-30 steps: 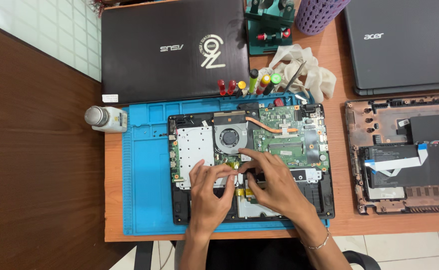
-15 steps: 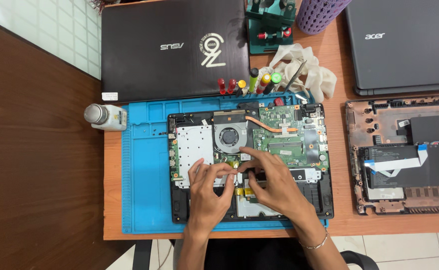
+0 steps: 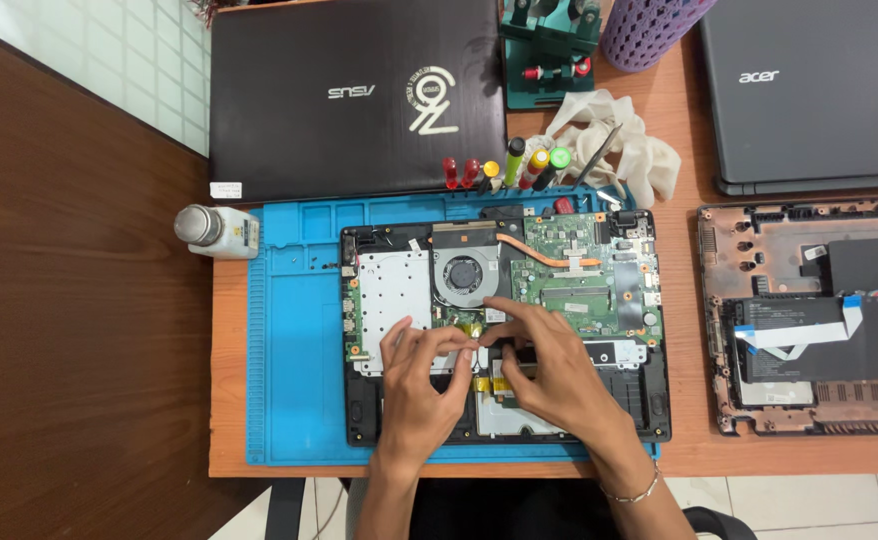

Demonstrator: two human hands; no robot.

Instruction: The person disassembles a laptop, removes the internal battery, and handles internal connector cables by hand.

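An opened laptop base (image 3: 504, 320) lies on a blue work mat (image 3: 294, 340), showing a green circuit board (image 3: 584, 275), a round fan (image 3: 462, 275) and a copper heat pipe. My left hand (image 3: 421, 385) and my right hand (image 3: 549, 365) meet over the middle of the base, just below the fan. The fingertips of both hands pinch at a small part there, near yellow tape strips (image 3: 489, 383). What they pinch is too small to make out. My right wrist wears a thin bracelet.
A closed black laptop (image 3: 359, 95) lies behind the mat, another dark laptop (image 3: 809, 90) at the far right. A stripped laptop shell (image 3: 809, 320) sits right. Screwdrivers (image 3: 504, 170), white gloves (image 3: 619, 150), a small white bottle (image 3: 217, 230), a green stand and a purple basket are nearby.
Both hands stay over the same spot below the fan; only the fingertips have shifted slightly.
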